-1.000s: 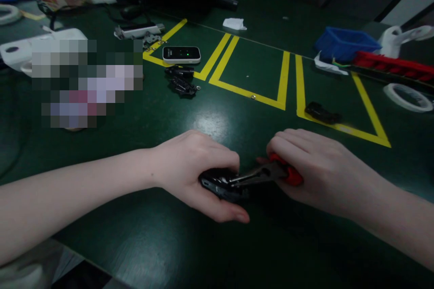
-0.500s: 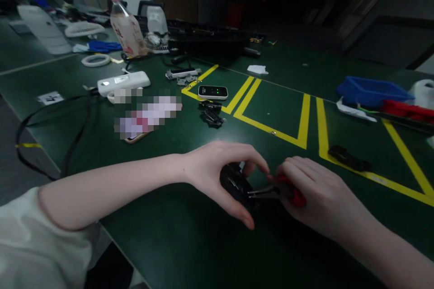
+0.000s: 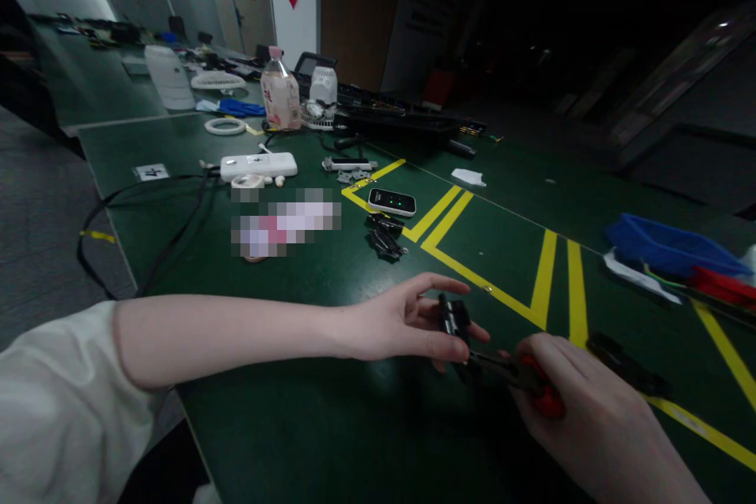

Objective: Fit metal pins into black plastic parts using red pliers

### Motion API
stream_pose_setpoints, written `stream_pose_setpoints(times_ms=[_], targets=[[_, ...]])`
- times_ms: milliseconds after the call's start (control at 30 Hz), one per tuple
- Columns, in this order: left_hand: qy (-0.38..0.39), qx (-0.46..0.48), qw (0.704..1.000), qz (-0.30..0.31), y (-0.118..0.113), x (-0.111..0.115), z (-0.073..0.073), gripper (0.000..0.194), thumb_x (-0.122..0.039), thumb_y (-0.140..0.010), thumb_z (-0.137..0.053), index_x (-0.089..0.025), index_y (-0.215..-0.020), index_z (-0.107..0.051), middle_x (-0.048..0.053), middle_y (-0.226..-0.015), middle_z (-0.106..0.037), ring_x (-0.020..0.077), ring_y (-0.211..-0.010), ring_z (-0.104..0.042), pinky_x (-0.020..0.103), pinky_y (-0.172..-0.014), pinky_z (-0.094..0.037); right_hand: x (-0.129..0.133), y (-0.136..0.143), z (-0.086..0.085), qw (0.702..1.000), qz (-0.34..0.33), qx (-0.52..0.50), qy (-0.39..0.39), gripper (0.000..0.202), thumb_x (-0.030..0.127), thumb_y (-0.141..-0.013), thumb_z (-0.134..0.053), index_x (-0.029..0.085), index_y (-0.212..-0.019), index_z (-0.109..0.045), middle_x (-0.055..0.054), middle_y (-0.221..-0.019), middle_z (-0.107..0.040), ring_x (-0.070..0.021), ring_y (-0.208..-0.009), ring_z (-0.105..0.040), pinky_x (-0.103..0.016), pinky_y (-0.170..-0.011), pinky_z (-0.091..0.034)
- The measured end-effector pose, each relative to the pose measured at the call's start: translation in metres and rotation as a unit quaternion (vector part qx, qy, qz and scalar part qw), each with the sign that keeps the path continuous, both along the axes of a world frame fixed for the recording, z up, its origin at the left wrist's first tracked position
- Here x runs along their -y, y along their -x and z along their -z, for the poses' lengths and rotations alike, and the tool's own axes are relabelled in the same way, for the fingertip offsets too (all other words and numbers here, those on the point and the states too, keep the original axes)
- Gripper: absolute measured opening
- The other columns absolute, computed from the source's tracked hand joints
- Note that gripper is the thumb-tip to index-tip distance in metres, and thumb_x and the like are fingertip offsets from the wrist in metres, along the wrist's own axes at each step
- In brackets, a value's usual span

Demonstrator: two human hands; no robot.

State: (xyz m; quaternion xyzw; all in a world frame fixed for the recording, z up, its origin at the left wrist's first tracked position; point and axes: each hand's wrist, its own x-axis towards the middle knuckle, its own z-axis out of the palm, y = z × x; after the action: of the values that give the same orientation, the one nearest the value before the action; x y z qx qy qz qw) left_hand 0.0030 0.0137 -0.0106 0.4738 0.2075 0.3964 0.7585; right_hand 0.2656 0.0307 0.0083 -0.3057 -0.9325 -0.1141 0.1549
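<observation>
A small black part [image 3: 453, 318] sits between the thumb and fingers of my left hand [image 3: 407, 323], above the green table. My right hand [image 3: 584, 402] is closed around the red handles of pliers [image 3: 540, 387]. The pliers' metal jaws point left and meet the lower end of the black part near my left thumb; whether they grip it is hard to tell. More black parts [image 3: 385, 240] lie beyond my left hand, beside a small white-edged device [image 3: 392, 202]. Another dark part [image 3: 626, 362] rests on the yellow tape, partly behind my right hand.
Yellow tape [image 3: 549, 276] marks the green table [image 3: 283, 417]. A blue tray [image 3: 673, 244] stands at the right. A phone [image 3: 289, 224], a white power strip [image 3: 260, 166] with black cables, a tape roll [image 3: 224, 127] and a bottle [image 3: 279, 94] are farther left.
The view has shifted, showing more of the room. My left hand has turned, and the black part now stands more upright between its fingers. The pliers remain in my right hand.
</observation>
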Motion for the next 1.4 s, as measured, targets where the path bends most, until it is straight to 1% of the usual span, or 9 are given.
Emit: stream_pose_setpoints(times_ms=[133, 267, 500, 567, 667, 767, 1000, 1267, 1400], targets=[[0.042, 0.009, 0.999, 0.019, -0.005, 0.004, 0.007, 0.078, -0.049, -0.083, -0.074, -0.020, -0.145, -0.038, 0.013, -0.111, -0.067, 0.0150, -0.082, -0.068, 0.031, -0.074, -0.053, 0.000, -0.003, 0.006, 1.000, 0.008, -0.001, -0.005, 0.011, 0.019, -0.079, -0.055, 0.022, -0.088, -0.048, -0.003, -0.076, -0.058, -0.0161, -0.062, -0.059, -0.026, -0.051, -0.049], [0.064, -0.001, 0.996, 0.059, -0.007, 0.004, 0.013, 0.080, -0.059, -0.088, -0.063, -0.027, -0.153, -0.029, 0.007, -0.096, -0.068, 0.0161, -0.078, -0.069, 0.031, -0.072, -0.052, 0.003, -0.002, 0.008, 1.000, 0.005, 0.005, -0.015, 0.014, 0.016, -0.077, -0.054, 0.022, -0.089, -0.048, -0.002, -0.076, -0.059, -0.0157, -0.062, -0.059, -0.026, -0.052, -0.048], [0.009, -0.044, 0.985, 0.168, -0.003, 0.002, 0.007, 0.084, -0.078, -0.086, -0.044, -0.018, -0.145, -0.045, 0.008, -0.095, -0.070, 0.0140, -0.073, -0.065, 0.029, -0.072, -0.050, 0.008, 0.003, 0.010, 1.000, -0.012, 0.015, -0.024, 0.014, 0.014, -0.078, -0.052, 0.021, -0.089, -0.049, -0.003, -0.077, -0.059, -0.0157, -0.063, -0.058, -0.026, -0.054, -0.046], [0.012, -0.058, 0.980, 0.192, -0.002, 0.003, 0.002, 0.084, -0.073, -0.080, -0.062, -0.018, -0.141, -0.048, 0.006, -0.094, -0.069, 0.0123, -0.073, -0.064, 0.027, -0.071, -0.050, 0.010, 0.006, 0.008, 1.000, -0.016, 0.014, -0.019, 0.014, 0.013, -0.078, -0.051, 0.021, -0.089, -0.050, -0.003, -0.077, -0.060, -0.0159, -0.063, -0.059, -0.026, -0.054, -0.045], [0.016, -0.097, 0.975, 0.197, -0.002, 0.006, -0.002, 0.085, -0.039, -0.059, -0.093, -0.021, -0.132, -0.053, 0.000, -0.090, -0.069, 0.0123, -0.080, -0.065, 0.026, -0.075, -0.053, 0.013, 0.012, 0.005, 1.000, -0.017, -0.008, -0.023, 0.014, 0.010, -0.076, -0.048, 0.021, -0.085, -0.050, -0.002, -0.072, -0.059, -0.0159, -0.060, -0.057, -0.027, -0.053, -0.043], [0.011, -0.156, 0.974, 0.167, -0.002, 0.009, -0.005, 0.068, -0.024, -0.055, -0.095, -0.020, -0.114, -0.060, 0.000, -0.088, -0.069, 0.0138, -0.079, -0.066, 0.027, -0.072, -0.055, 0.018, 0.017, 0.000, 1.000, -0.014, -0.008, -0.015, 0.016, 0.008, -0.074, -0.049, 0.021, -0.083, -0.050, -0.002, -0.072, -0.059, -0.0160, -0.060, -0.056, -0.027, -0.054, -0.042], [0.019, -0.128, 0.962, 0.240, 0.001, 0.007, -0.008, 0.032, -0.030, -0.076, -0.082, -0.015, -0.097, -0.064, 0.000, -0.084, -0.068, 0.0108, -0.078, -0.066, 0.024, -0.071, -0.054, 0.021, 0.021, -0.008, 1.000, 0.005, 0.006, 0.005, 0.015, 0.007, -0.076, -0.050, 0.021, -0.083, -0.048, -0.002, -0.072, -0.059, -0.0169, -0.061, -0.056, -0.028, -0.054, -0.042], [0.064, -0.108, 0.957, 0.261, 0.003, 0.004, -0.014, 0.048, -0.054, -0.069, -0.083, -0.016, -0.092, -0.065, -0.003, -0.080, -0.064, 0.0072, -0.072, -0.060, 0.019, -0.068, -0.049, 0.011, 0.013, -0.009, 1.000, 0.017, -0.009, -0.014, 0.009, 0.013, -0.077, -0.049, 0.021, -0.081, -0.048, -0.003, -0.071, -0.057, -0.0174, -0.059, -0.056, -0.028, -0.050, -0.041], [0.044, -0.073, 0.960, 0.268, 0.004, 0.005, -0.015, 0.047, -0.043, -0.062, -0.091, -0.016, -0.086, -0.061, -0.005, -0.078, -0.062, 0.0076, -0.071, -0.057, 0.019, -0.067, -0.048, 0.009, 0.007, -0.011, 0.999, 0.030, -0.016, -0.016, 0.006, 0.016, -0.078, -0.051, 0.020, -0.082, -0.050, -0.004, -0.074, -0.059, -0.0180, -0.061, -0.056, -0.029, -0.052, -0.042]])
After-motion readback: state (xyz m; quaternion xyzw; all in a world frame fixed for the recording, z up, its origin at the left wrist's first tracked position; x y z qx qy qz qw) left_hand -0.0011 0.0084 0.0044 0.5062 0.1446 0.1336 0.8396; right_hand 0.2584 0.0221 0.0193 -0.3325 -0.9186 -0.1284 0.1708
